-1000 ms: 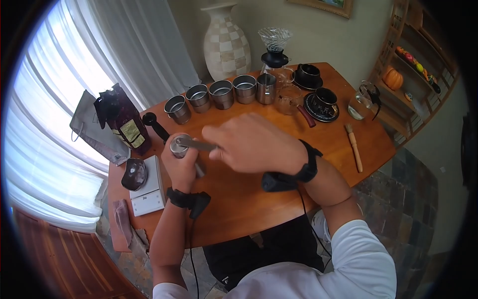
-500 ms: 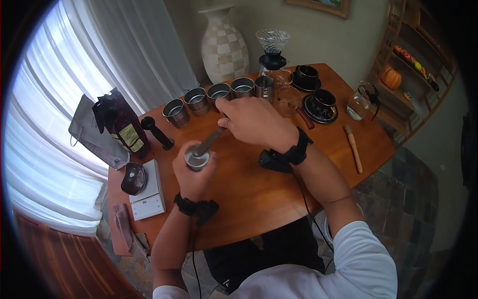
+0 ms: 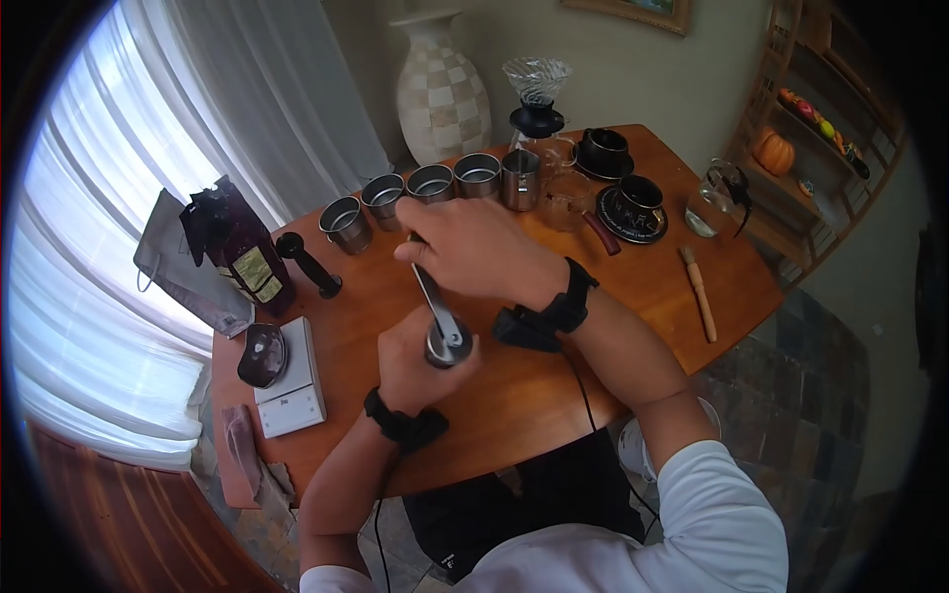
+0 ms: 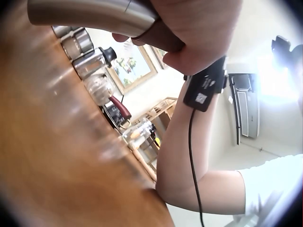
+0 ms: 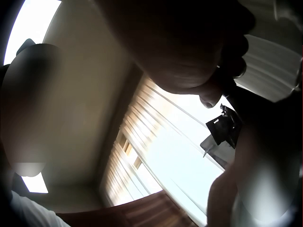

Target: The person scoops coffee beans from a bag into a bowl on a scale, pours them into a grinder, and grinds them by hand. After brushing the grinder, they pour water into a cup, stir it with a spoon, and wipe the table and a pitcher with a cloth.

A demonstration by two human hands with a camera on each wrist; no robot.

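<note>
A metal hand coffee grinder [image 3: 450,344] is tilted above the table, low in the middle of the head view. My left hand [image 3: 407,364] wraps round its body. From the grinder's lid a flat crank handle [image 3: 433,296] points away from me, and my right hand [image 3: 479,247] grips its far end, the knob hidden under the fingers. In the left wrist view the silver grinder body [image 4: 90,13] crosses the top left. The right wrist view shows the right hand [image 5: 184,52] as a dark shape with fingers curled round the handle.
Several steel cups [image 3: 346,225] line the back edge, beside a steel pitcher [image 3: 520,180] and a glass dripper [image 3: 537,84]. To the left stand a coffee bag [image 3: 242,247], a black tamper-like tool [image 3: 311,267] and a white scale [image 3: 292,385]. A wooden brush [image 3: 699,296] lies right.
The grinder and both hands have shifted right, the left hand also towards me. The crank has swung from pointing right to pointing away, and the grinder's tilt has changed.
</note>
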